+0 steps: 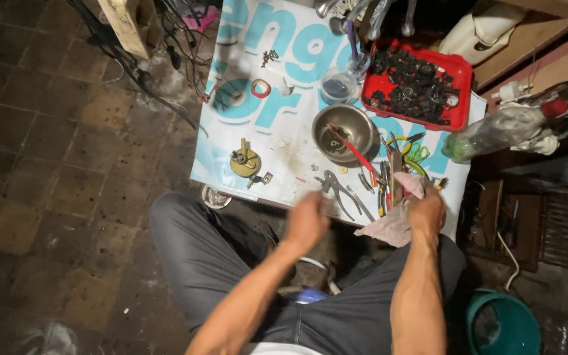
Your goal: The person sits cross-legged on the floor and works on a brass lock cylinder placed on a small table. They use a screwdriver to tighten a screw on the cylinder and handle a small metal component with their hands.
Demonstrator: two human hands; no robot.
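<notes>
My right hand (426, 212) grips a crumpled pinkish rag (389, 227) at the near right edge of the small table (231, 171), beside a pile of pliers and cutters (382, 184). My left hand (307, 220) is blurred, with fingers curled, just off the table's near edge below grey pliers (336, 187); I cannot tell whether it holds anything. A steel bowl (344, 131) with a red-handled tool in it stands just beyond both hands.
A red tray (458, 69) of black parts sits at the far right, a clear cup (338, 85) beside it. A brass fitting (245, 161) and a tape roll (261, 87) lie on the left. A teal bucket (501, 322) stands by my right knee.
</notes>
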